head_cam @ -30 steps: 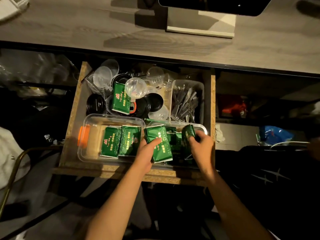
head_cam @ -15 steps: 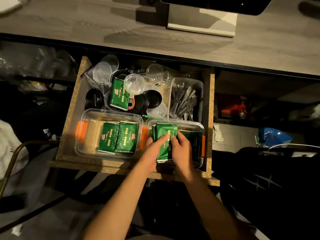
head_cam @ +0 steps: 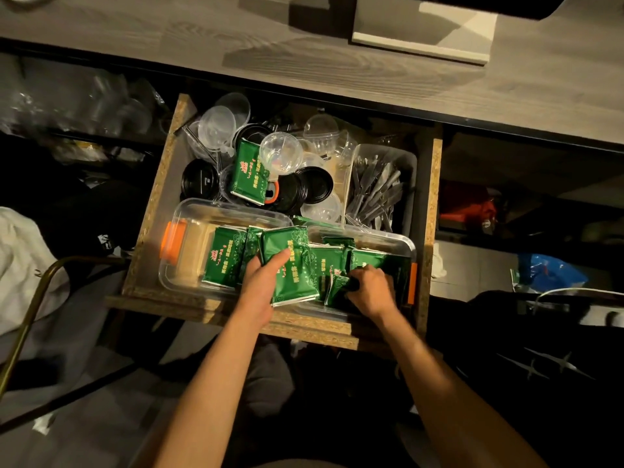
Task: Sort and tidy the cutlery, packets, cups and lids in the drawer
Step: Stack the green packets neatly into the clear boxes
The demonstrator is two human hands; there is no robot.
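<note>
The open wooden drawer (head_cam: pixel 148 228) holds two clear plastic boxes at its front. My left hand (head_cam: pixel 261 282) grips a green packet (head_cam: pixel 292 265), lifted above the seam between the boxes. The left box (head_cam: pixel 189 217) has green packets (head_cam: pixel 223 258) standing in it. My right hand (head_cam: pixel 371 288) reaches into the right box (head_cam: pixel 401 241), its fingers curled on small green packets (head_cam: pixel 337 282) there. Further back lie another green packet (head_cam: pixel 250 170), clear cups (head_cam: pixel 280 152), black lids (head_cam: pixel 312 185) and a clear bin of grey plastic cutlery (head_cam: pixel 378 190).
A grey wooden desktop (head_cam: pixel 169 35) runs above the drawer, with a monitor base (head_cam: pixel 422 38) on it. A chair's metal frame (head_cam: pixel 30 309) and pale cloth sit at the left. Dark shelves with a blue bag (head_cam: pixel 547 268) are to the right.
My left hand has lifted a green packet out of the right box and moved it left, toward the left box. My right hand has shifted right and dug into the packets in the right box.
</note>
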